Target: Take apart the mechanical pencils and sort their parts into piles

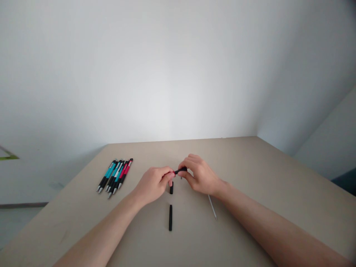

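Near the middle of the table, my left hand (154,182) and my right hand (200,173) meet at a small black pen part (181,170). The left fingertips pinch its left end, where a bit of red shows. My right thumb and fingers close on its right end. Below my left fingers lies a short black piece (171,188), its top partly hidden. A longer black tube (170,218) rests nearer to me. A thin white refill (212,207) lies under my right wrist, its upper part covered. A tiny metallic piece (181,177) shows between the hands.
At the left of the beige table (233,155), several pens (118,175) with turquoise, white or red barrels and black grips lie side by side. A white wall (167,74) stands behind the table's back edge.
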The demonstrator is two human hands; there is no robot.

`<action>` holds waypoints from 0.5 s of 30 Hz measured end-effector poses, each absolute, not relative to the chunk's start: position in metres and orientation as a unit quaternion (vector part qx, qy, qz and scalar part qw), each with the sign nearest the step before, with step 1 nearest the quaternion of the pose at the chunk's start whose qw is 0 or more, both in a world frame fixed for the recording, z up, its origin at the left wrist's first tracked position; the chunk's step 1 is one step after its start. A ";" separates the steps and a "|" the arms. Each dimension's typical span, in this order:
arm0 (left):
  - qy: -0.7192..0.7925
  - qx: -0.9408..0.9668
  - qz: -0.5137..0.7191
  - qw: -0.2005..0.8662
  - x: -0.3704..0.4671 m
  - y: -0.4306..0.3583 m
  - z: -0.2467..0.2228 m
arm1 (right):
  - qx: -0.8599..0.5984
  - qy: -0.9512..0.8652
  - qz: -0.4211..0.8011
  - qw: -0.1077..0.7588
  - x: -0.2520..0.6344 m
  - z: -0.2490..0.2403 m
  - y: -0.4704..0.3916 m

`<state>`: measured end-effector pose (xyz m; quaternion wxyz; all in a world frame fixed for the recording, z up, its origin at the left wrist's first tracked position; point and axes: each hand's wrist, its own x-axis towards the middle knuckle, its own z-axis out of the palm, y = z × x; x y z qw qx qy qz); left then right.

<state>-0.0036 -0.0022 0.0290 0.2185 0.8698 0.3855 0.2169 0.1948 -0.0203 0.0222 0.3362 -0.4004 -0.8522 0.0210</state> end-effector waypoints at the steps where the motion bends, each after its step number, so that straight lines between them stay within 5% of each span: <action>1: 0.384 0.870 0.215 0.222 -0.004 -0.002 0.029 | -0.399 -0.852 0.025 0.338 0.195 0.022 -0.021; 15: 0.367 0.872 0.215 0.244 -0.006 -0.003 0.030 | -0.407 -0.853 0.033 0.325 0.196 0.021 -0.021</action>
